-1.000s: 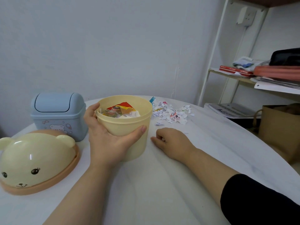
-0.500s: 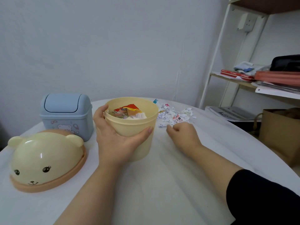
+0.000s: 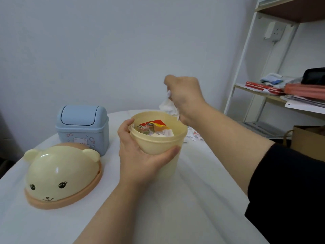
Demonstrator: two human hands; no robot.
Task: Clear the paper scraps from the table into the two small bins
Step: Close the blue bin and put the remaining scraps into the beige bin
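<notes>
The yellow bin [image 3: 158, 143] is at the centre of the frame, upright, with its long axis vertical and its open mouth facing up. It seems to rest on the white table [image 3: 175, 213], though the left hand hides part of its base. The left hand [image 3: 139, 155] grips the bin from the near left side, with the thumb along the front wall below the rim and the fingers curled round the far left of the rim. Inside the bin lie a red and yellow wrapper [image 3: 154, 124] and pale paper bits.

The right hand [image 3: 184, 95] is raised above the bin's far right rim, in the upper middle of the frame. It is closed, knuckles up, around a white crumpled wad [image 3: 168, 105] of paper. The wad hangs down from the fist, and its lower end is just over the rim.

More scraps [image 3: 193, 135] lie on the table right of the bin, partly hidden behind the right forearm.

The blue bin [image 3: 82, 127] stands upright at centre left, well apart from the yellow bin, with its swing flap shut. In front of it, at lower left, the bear-faced lid [image 3: 61, 175] sits dome up on the table, its face turned toward the bottom of the frame.

At the right edge are a shelf [image 3: 274, 95] holding books and papers and, below it, a brown bag [image 3: 309, 140].
</notes>
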